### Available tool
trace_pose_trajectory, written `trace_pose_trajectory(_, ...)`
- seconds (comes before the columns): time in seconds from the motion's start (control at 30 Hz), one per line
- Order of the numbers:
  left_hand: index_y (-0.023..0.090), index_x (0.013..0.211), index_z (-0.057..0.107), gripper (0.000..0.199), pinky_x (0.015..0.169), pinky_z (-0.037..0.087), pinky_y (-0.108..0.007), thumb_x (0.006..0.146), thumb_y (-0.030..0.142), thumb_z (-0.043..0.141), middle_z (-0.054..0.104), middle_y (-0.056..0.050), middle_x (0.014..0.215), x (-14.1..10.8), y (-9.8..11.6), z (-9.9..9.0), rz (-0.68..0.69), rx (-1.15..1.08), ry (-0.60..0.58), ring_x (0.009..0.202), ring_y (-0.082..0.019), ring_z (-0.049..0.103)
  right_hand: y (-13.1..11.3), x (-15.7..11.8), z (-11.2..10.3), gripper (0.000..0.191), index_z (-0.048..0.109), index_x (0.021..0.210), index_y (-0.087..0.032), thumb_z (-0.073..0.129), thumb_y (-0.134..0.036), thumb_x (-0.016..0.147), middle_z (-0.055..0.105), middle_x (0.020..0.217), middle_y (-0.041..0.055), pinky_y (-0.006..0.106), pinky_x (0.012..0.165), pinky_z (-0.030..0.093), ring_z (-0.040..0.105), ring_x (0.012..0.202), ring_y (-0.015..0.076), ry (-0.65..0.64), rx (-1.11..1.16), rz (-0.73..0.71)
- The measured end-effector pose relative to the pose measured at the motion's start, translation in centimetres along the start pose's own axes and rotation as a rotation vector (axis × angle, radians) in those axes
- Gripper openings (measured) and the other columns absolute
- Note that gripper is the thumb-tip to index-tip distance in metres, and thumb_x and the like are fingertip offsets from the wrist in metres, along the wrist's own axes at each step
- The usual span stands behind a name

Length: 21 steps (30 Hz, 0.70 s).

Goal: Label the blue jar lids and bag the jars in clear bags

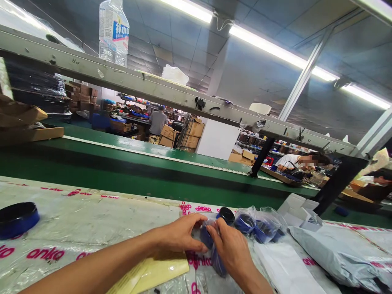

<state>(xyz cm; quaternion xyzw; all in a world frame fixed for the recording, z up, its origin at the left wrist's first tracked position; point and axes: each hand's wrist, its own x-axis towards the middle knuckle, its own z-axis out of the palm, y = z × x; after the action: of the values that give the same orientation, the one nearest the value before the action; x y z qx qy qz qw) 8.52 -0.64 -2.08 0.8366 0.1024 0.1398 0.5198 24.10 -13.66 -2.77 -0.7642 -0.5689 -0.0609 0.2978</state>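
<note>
Near the middle of the bench, a dark blue round piece in a clear plastic bag point(207, 236) is between my two hands. My left hand point(179, 234) curves around its left side, thumb below and fingers above. My right hand point(231, 245) pinches the bag from the right; part of the bagged piece hangs below that hand. What the right fingertips press on is partly hidden. Just behind stands a black-topped blue ring point(226, 215). Several bagged blue pieces point(260, 226) lie to its right. A yellow sheet point(165, 265) lies under my left forearm.
A large blue ring point(20, 220) sits at far left. White paper point(286, 265), a grey plastic mailer point(333, 255) and an opened white box point(300, 210) are at right. Beyond runs a green conveyor point(122, 169), with a metal shelf beam point(171, 92) holding a bottle point(113, 34). People work farther off.
</note>
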Motion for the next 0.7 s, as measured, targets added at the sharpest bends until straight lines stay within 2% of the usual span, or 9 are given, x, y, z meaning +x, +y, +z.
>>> trace_pose_trajectory(0.07, 0.021, 0.13, 0.059, 0.062, 0.105, 0.046, -0.041, 0.073, 0.035, 0.078, 0.064, -0.009, 0.13, -0.2, -0.3, -0.2, 0.005, -0.08, -0.002, 0.119, -0.028, 0.06, -0.1, 0.4, -0.4, 0.024, 0.048, 0.072, -0.025, 0.049, -0.038, 0.092, 0.061, 0.058, 0.0006, 0.029, 0.053, 0.021, 0.055, 0.05, 0.019, 0.033, 0.069, 0.038)
trace_pose_trajectory(0.17, 0.02, 0.136, 0.053, 0.062, 0.114, 0.038, -0.045, 0.083, 0.049, 0.069, 0.055, -0.014, 0.143, -0.3, -0.3, -0.2, -0.067, -0.1, 0.021, 0.132, -0.028, 0.052, 0.4, 0.7, -1.8, 0.029, 0.045, 0.071, -0.025, 0.046, -0.045, 0.092, 0.055, 0.059, -0.0019, 0.028, 0.054, 0.026, 0.05, 0.054, 0.0168, 0.099, 0.185, 0.129)
trace_pose_trajectory(0.23, 0.022, 0.14, 0.049, 0.065, 0.117, 0.036, -0.046, 0.086, 0.055, 0.065, 0.049, -0.013, 0.15, -0.2, -0.2, -0.2, -0.093, -0.022, -0.009, 0.137, -0.028, 0.047, 1.2, 0.4, -3.2, 0.034, 0.046, 0.07, -0.024, 0.046, -0.051, 0.091, 0.053, 0.063, -0.0026, 0.027, 0.057, 0.032, 0.049, 0.059, 0.016, 0.147, 0.257, 0.196)
trace_pose_trajectory(0.33, 0.024, 0.138, 0.052, 0.06, 0.116, 0.037, -0.048, 0.088, 0.056, 0.062, 0.051, -0.009, 0.149, 0.1, -0.2, -0.1, -0.039, 0.184, -0.056, 0.135, -0.03, 0.048, 2.5, -1.4, -6.4, 0.039, 0.05, 0.074, -0.022, 0.047, -0.057, 0.09, 0.052, 0.067, -0.0035, 0.026, 0.058, 0.037, 0.048, 0.063, 0.0147, 0.227, 0.339, 0.295)
trace_pose_trajectory(0.43, 0.027, 0.131, 0.06, 0.052, 0.118, 0.032, -0.049, 0.089, 0.057, 0.059, 0.05, -0.006, 0.15, 0.4, -0.7, 0.1, 0.026, 0.386, -0.101, 0.137, -0.031, 0.045, 3.1, -5.2, -10.4, 0.04, 0.053, 0.077, -0.021, 0.052, -0.059, 0.089, 0.051, 0.068, -0.0041, 0.025, 0.059, 0.038, 0.046, 0.063, 0.0137, 0.302, 0.372, 0.385)
trace_pose_trajectory(0.53, 0.027, 0.126, 0.064, 0.047, 0.117, 0.033, -0.047, 0.092, 0.059, 0.054, 0.053, -0.003, 0.147, 0.9, -0.9, 0.3, 0.083, 0.536, -0.155, 0.136, -0.031, 0.047, 3.9, -10.7, -13.9, 0.037, 0.056, 0.076, -0.02, 0.057, -0.055, 0.089, 0.051, 0.066, -0.0044, 0.025, 0.058, 0.038, 0.045, 0.061, 0.0132, 0.361, 0.354, 0.493)
trace_pose_trajectory(0.6, 0.027, 0.124, 0.065, 0.048, 0.114, 0.035, -0.046, 0.093, 0.061, 0.05, 0.059, 0.001, 0.141, 1.4, -0.8, 0.3, 0.107, 0.618, -0.159, 0.131, -0.029, 0.05, 5.3, -14.9, -15.2, 0.038, 0.057, 0.076, -0.02, 0.058, -0.056, 0.089, 0.053, 0.066, -0.0039, 0.026, 0.059, 0.039, 0.046, 0.061, 0.0136, 0.387, 0.324, 0.596)
trace_pose_trajectory(0.7, 0.03, 0.118, 0.068, 0.055, 0.108, 0.041, -0.044, 0.088, 0.071, 0.048, 0.067, 0.008, 0.129, 2.0, -0.3, 0.4, 0.134, 0.751, -0.127, 0.121, -0.026, 0.058, 8.6, -21.7, -15.5, 0.042, 0.058, 0.079, -0.021, 0.055, -0.061, 0.09, 0.058, 0.071, -0.002, 0.028, 0.062, 0.043, 0.051, 0.064, 0.0153, 0.41, 0.264, 0.783)
